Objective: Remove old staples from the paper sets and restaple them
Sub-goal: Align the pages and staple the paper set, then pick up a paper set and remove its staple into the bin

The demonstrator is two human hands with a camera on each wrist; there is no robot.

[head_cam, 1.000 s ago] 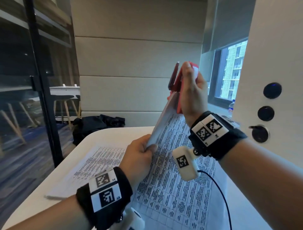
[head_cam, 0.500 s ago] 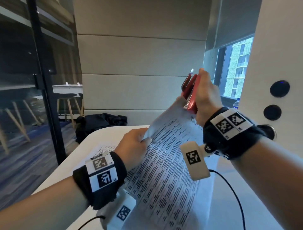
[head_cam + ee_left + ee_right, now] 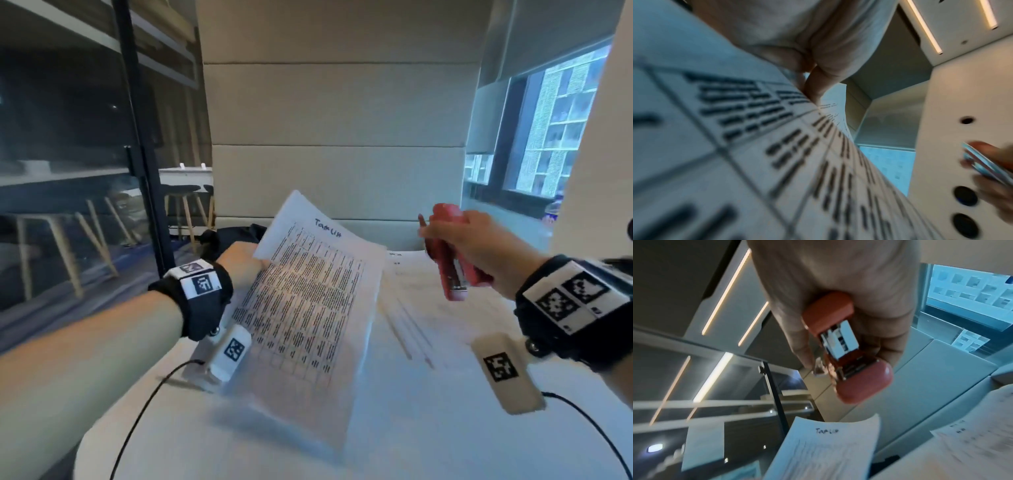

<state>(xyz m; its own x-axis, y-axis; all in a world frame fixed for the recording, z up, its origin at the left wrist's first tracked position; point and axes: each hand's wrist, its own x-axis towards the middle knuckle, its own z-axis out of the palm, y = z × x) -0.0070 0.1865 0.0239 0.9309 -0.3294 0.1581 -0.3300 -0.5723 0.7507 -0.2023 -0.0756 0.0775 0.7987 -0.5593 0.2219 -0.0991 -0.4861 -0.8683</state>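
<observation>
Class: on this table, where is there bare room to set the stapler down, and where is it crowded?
Bare table lies near the front edge, between the held paper set and the right wrist. The far right is crowded with loose sheets under the stapler.

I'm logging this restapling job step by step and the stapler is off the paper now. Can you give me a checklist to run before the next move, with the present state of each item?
1. Left hand grips the paper set by its left edge: ok.
2. Right hand holds the red stapler: ok.
3. Stapler is apart from the paper set, nothing caught in it: ok.
4. New staple seated in the held set's corner: cannot tell, the corner is too small and blurred.
5. Staples left in the stapler: cannot tell, though the right wrist view shows its metal channel.
6. Other paper sets lie on the table, within sight: ok.
</observation>
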